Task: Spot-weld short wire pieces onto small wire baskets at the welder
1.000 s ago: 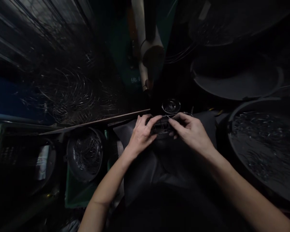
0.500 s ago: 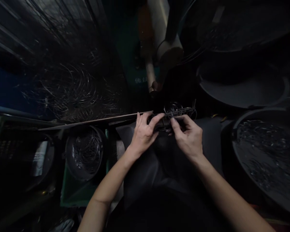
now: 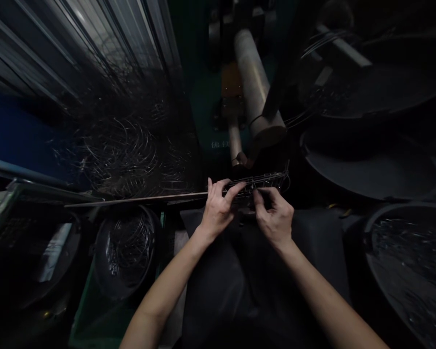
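- Holding a wire rack (image 3: pixel 269 182) out in front of me, up past the top of my dark apron (image 3: pixel 214 276).
- Its long way runs from left to right, across me, and the right end tips a little away from me.
- My left hand (image 3: pixel 220 206) has the left end, with the fingers over the far side and the thumb side closed in around it.
- My right hand (image 3: pixel 274 213) is at the near side, around the middle. Its thumb and fingers are bent in close, but it is too dark to tell if they grip the rack or a small bit of wire.
- My two hands are apart, with part of the rack in the gap between them.
- The right end pokes out past my right fingers, so that hand is nearer to the free end.
- A thin metal rod (image 3: pixel 235 140) points down just past the rack, nearer its left half. I cannot tell if they touch.
- A long board (image 3: pixel 156 198) sits left of my left hand.
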The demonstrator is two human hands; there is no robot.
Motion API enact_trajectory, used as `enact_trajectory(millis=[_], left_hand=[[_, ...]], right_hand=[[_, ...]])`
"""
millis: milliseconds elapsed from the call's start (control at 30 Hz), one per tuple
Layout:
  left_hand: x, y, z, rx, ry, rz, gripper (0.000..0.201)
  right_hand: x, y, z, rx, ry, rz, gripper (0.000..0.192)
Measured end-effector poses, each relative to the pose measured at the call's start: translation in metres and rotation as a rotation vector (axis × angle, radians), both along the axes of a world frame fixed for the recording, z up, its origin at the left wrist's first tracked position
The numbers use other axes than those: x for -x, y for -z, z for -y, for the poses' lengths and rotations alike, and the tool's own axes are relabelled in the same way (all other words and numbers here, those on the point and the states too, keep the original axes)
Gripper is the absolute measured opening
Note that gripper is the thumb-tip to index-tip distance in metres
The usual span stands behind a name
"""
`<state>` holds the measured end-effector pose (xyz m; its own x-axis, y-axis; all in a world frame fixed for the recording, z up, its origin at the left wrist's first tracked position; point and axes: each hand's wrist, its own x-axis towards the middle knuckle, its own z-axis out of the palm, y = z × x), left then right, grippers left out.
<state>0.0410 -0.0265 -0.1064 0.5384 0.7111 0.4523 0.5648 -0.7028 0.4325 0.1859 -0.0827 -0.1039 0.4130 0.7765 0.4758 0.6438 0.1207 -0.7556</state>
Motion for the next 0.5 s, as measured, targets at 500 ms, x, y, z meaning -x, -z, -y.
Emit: enact_trajectory(millis=[500], left_hand=[[-0.009, 0.005, -0.019, -0.032, -0.015, 0.056, 0.061]], right_hand=[[-0.004, -0.003, -0.021, -0.105, -0.005, 0.091, 0.021]])
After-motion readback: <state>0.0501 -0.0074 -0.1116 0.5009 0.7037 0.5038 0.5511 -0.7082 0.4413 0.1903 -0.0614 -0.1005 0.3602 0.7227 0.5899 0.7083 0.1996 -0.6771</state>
